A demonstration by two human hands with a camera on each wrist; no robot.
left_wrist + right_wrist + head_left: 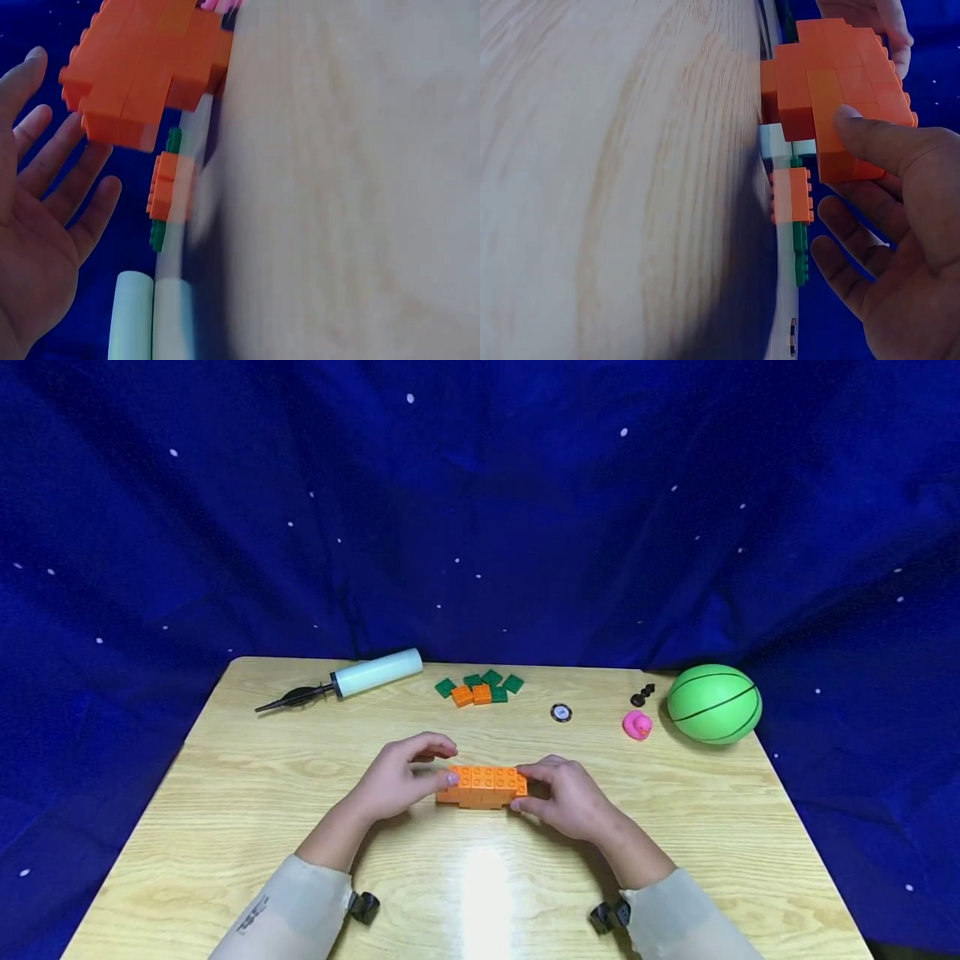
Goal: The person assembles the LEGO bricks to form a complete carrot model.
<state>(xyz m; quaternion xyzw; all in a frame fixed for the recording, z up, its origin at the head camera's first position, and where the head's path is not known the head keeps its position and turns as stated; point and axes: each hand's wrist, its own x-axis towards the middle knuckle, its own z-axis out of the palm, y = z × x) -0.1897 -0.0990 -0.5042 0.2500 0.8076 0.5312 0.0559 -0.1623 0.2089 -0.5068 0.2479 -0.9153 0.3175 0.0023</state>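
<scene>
An orange toy-brick build point(483, 781), wide at the top and stepped narrower below, stands on the table in front of me. Its studs face up. My right hand point(566, 797) pinches the build's right end, thumb point(870, 135) on the near face and fingers behind. At the other end, my left hand point(405, 777) has its fingers spread and relaxed. Its thumb overlaps the build's left corner in the head view. The left wrist view shows the left palm and fingers point(64, 169) loosely extended beside the bricks.
Farther back lie loose green bricks point(491, 677) and orange bricks point(462, 696). A pale blue hand pump point(378, 672) lies back left. Toward the right are a poker chip point(561, 712), a pink rubber duck point(637, 725), a small black object point(639, 699) and a green ball point(714, 704).
</scene>
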